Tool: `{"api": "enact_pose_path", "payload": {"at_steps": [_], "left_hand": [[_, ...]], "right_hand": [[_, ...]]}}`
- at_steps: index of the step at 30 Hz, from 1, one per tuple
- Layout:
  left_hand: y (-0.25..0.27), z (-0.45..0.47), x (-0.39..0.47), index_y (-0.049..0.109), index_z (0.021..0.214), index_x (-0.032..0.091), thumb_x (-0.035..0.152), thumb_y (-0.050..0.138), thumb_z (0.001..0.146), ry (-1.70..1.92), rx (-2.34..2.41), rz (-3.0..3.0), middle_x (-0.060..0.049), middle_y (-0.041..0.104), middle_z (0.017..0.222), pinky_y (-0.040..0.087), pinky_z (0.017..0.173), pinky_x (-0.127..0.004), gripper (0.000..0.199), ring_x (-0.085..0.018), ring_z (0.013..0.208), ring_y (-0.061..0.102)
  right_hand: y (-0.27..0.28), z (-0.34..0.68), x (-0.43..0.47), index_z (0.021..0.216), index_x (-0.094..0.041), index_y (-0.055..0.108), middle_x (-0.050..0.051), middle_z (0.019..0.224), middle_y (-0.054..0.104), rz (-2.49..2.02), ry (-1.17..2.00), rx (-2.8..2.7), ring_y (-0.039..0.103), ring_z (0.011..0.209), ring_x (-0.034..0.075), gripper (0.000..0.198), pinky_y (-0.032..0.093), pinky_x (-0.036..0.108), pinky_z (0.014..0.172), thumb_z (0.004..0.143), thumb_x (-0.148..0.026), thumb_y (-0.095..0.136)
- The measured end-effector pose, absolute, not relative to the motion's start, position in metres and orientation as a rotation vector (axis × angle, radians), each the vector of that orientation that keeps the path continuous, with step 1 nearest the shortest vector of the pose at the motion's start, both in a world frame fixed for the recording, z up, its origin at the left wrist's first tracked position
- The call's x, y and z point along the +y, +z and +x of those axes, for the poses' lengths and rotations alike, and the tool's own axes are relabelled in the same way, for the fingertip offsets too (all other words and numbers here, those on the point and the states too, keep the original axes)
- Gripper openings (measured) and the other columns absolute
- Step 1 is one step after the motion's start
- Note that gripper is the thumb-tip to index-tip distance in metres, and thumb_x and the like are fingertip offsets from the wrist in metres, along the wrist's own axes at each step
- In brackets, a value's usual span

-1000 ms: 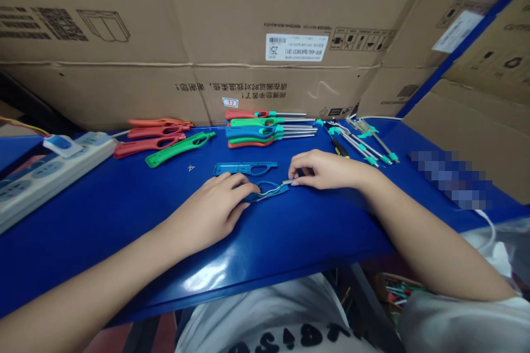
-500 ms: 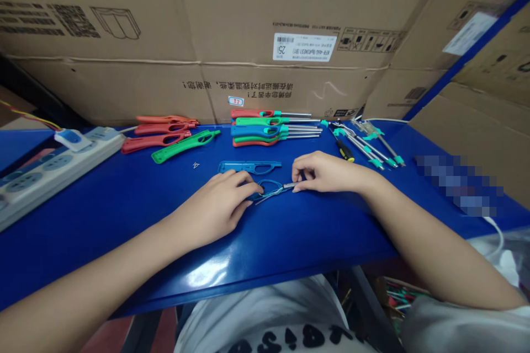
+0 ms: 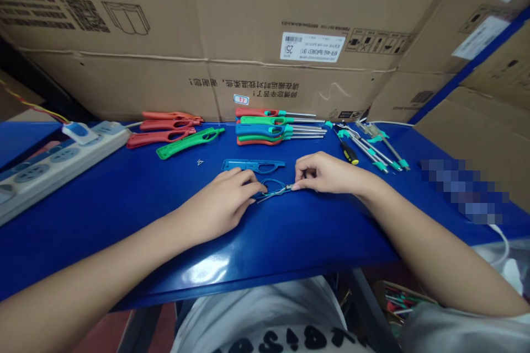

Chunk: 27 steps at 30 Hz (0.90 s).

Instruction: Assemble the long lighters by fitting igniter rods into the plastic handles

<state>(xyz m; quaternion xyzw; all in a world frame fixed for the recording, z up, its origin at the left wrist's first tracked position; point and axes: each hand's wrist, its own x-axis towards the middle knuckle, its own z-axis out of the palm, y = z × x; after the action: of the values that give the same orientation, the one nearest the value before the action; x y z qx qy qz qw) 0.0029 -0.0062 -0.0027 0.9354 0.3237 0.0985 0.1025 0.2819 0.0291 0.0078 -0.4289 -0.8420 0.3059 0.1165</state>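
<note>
A blue lighter casing half (image 3: 274, 182) lies low over the table between my hands, its trigger loop showing and a thin metal rod and wire along it. My left hand (image 3: 234, 196) closes over the casing's handle end, covering most of it. At the casing's narrow end, my right hand (image 3: 312, 172) pinches a small metal part with thumb and forefinger; the fingers hide much of it. Just behind my hands lies another blue casing half (image 3: 248, 165), flat on the table and touched by neither hand's grip.
Assembled long lighters (image 3: 259, 130) lie at the back, with red and green casing halves (image 3: 188, 140) to their left. Metal tubes with green ends (image 3: 372, 149) and a screwdriver (image 3: 350, 153) are back right. A power strip (image 3: 62, 165) stands left; a cardboard wall (image 3: 165, 38) closes the back.
The view has shifted slightly. My right fingers sit a little closer in on the metal part at the casing's narrow end; my left hand keeps its hold.
</note>
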Motion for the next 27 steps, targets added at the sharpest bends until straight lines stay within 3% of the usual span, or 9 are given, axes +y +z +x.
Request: {"api": "enact_pose_path", "payload": {"at_steps": [12,27], "left_hand": [[-0.0013,0.0036,-0.0039,0.065,0.122,0.022,0.012,0.047,0.098,0.299,0.930,2.763,-0.009,0.064,0.115,0.048,0.094,-0.044,0.032,-0.026,0.106,0.059],[0.0007,0.0042,-0.0041,0.065,0.123,0.023,0.013,0.050,0.098,0.250,0.975,2.764,-0.008,0.063,0.117,0.048,0.094,-0.045,0.032,-0.027,0.106,0.058]], "right_hand": [[0.0148,0.2779,0.0252,0.070,-0.016,0.065,0.001,0.074,0.064,-1.359,0.730,-2.584,0.054,0.066,0.012,0.019,0.036,0.023,0.060,0.084,-0.025,0.074],[0.0159,0.2783,0.0230,0.069,-0.016,0.061,0.002,0.077,0.064,-1.071,0.549,-2.750,0.056,0.070,0.013,0.020,0.037,0.025,0.067,0.089,-0.015,0.065]]}}
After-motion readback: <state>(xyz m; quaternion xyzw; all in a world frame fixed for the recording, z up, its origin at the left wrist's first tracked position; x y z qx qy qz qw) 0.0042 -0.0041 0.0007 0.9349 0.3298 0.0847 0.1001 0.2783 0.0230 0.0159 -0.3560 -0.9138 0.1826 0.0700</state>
